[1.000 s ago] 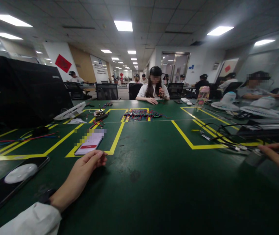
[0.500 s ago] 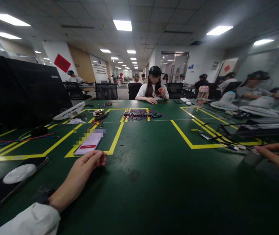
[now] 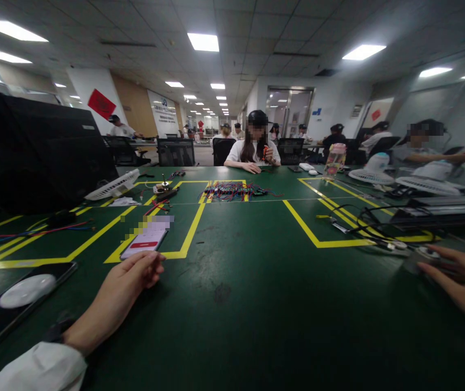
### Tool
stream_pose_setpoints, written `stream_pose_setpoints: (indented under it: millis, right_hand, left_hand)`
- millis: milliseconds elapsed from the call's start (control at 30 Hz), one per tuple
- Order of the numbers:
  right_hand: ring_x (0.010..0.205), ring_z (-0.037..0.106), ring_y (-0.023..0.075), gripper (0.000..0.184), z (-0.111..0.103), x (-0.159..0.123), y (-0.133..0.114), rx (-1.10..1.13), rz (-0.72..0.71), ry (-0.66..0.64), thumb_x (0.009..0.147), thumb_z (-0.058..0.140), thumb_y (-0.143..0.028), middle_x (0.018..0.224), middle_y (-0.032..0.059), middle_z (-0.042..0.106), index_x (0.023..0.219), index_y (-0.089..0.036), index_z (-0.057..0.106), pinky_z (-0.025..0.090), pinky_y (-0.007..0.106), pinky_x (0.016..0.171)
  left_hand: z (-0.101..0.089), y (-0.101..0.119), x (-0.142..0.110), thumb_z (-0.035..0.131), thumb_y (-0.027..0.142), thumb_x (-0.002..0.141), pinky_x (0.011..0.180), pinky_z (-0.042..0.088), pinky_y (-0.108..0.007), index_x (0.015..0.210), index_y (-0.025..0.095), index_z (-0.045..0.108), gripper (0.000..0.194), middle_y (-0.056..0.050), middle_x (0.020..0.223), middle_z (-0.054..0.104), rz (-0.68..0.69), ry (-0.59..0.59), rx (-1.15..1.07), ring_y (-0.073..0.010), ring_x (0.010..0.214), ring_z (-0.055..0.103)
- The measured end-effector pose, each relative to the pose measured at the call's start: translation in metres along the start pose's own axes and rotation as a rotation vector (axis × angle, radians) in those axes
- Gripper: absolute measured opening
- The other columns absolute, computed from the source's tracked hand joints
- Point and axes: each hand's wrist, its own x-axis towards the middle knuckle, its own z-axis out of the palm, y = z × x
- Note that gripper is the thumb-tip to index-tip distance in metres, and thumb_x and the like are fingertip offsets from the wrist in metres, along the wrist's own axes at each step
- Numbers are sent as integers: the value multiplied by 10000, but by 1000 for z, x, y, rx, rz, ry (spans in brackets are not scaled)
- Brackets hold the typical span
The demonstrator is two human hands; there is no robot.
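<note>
My left hand [image 3: 130, 279] rests on the green table [image 3: 257, 326] just in front of a phone [image 3: 145, 241] with a lit screen. Its fingers are curled and the thumb is pressed to them; anything held there is hidden or too small to name. At the right edge, my right hand [image 3: 460, 277] has thumb and forefinger on either side of a grey cylindrical part [image 3: 415, 260] standing on the table. The part looks like metal, and its far side is partly hidden by the fingers.
A dark phone with a white oval object [image 3: 26, 290] lies at left. Black cables [image 3: 363, 222] and a metal rail [image 3: 448, 209] are at right. A wire bundle [image 3: 236, 190] lies mid-table, and a co-worker [image 3: 252, 146] sits opposite. A black monitor [image 3: 41, 152] stands left.
My left hand has shifted slightly left and down. My right thumb and fingers have spread around the grey part, which stays in about the same place.
</note>
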Motion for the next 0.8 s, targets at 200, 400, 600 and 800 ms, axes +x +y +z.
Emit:
stream_pose_setpoints:
  millis: [200, 400, 600, 800]
  right_hand:
    - [872, 667, 221, 570, -3, -12, -56, 67, -138, 81, 741, 706, -567, 1137, 97, 644, 1201, -236, 641, 549, 309, 718]
    - [1012, 645, 158, 390, 17, -56, -204, 535, -588, -19, 895, 662, -374, 1233, 56, 595, 1251, -237, 580, 588, 273, 866]
    - [1056, 612, 134, 348, 25, -88, -306, 865, -811, -183, 886, 652, -182, 1153, 59, 611, 1223, -216, 574, 577, 230, 865]
    - [869, 598, 93, 366, 37, -96, -327, 963, -766, -360, 858, 669, -160, 1125, 59, 580, 1208, -220, 577, 566, 196, 725]
  left_hand:
    - [5, -2, 2, 733, 514, 765, 520, 464, -221, 838, 196, 725, 327, 0, 700, 679, 31, -11, 87, -132, 600, 593]
    - [7, -4, 3, 745, 548, 739, 499, 451, -227, 781, 188, 721, 363, -4, 674, 665, 41, -23, 101, -137, 582, 581]
    - [7, -2, 1, 732, 572, 737, 520, 469, -237, 827, 190, 709, 394, -5, 707, 669, 40, -15, 115, -144, 601, 590]
    - [14, 5, -5, 617, 576, 830, 548, 469, -269, 848, 201, 692, 383, 3, 707, 653, 158, -63, 348, -163, 620, 595]
